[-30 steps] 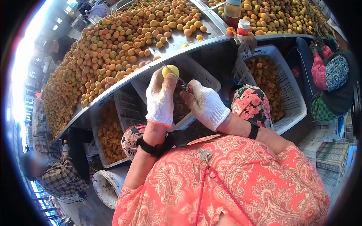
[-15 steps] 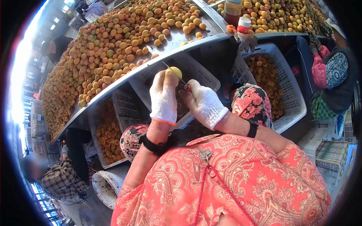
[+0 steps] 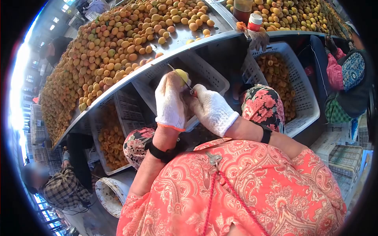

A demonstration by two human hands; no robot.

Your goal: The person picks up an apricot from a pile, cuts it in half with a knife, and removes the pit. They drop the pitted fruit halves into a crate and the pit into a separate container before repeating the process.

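My left hand point(image 3: 170, 100), in a white knit glove, grips a yellow apricot point(image 3: 181, 75) at chest height. My right hand point(image 3: 212, 108), also gloved, holds a small knife point(image 3: 181, 79) whose thin blade lies across the fruit. Both hands hover above a white plastic crate point(image 3: 214, 81) that sits under the edge of a metal table point(image 3: 185, 41). A large heap of apricots point(image 3: 118, 43) covers that table just beyond my hands.
A second white crate point(image 3: 305, 98) with cut fruit stands to the right, another crate point(image 3: 112, 139) lower left. A bottle and a red-capped jar point(image 3: 254, 21) stand on the table edge. One person sits at the right point(image 3: 346, 78), another at lower left point(image 3: 59, 185) beside a bucket point(image 3: 108, 194).
The apricot has turned in my left hand and is more covered by the fingers. Both hands have shifted slightly, with the knife still across the fruit.
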